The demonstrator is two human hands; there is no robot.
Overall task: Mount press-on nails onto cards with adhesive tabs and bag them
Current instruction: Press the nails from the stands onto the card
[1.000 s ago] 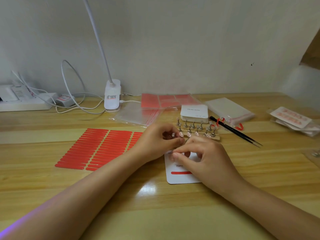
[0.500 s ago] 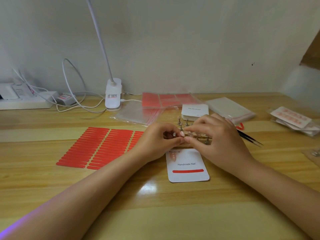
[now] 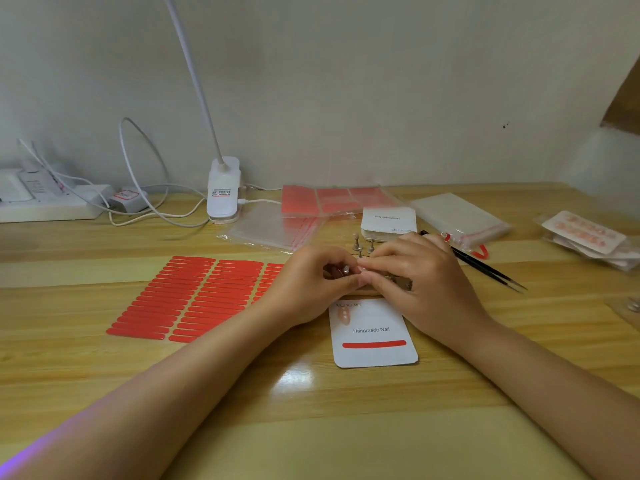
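Fingers of the left hand point(image 3: 308, 285) and right hand point(image 3: 420, 278) pinch one small stand point(image 3: 345, 270) at mid-frame. Below them lies a card point(image 3: 375, 355) bearing one nail point(image 3: 344, 315).

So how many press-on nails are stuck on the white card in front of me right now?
1. A single nail sits at the top left corner of the white card, above the "Handmade Nail" print. The hands cover the card's top edge, so another could be hidden there.
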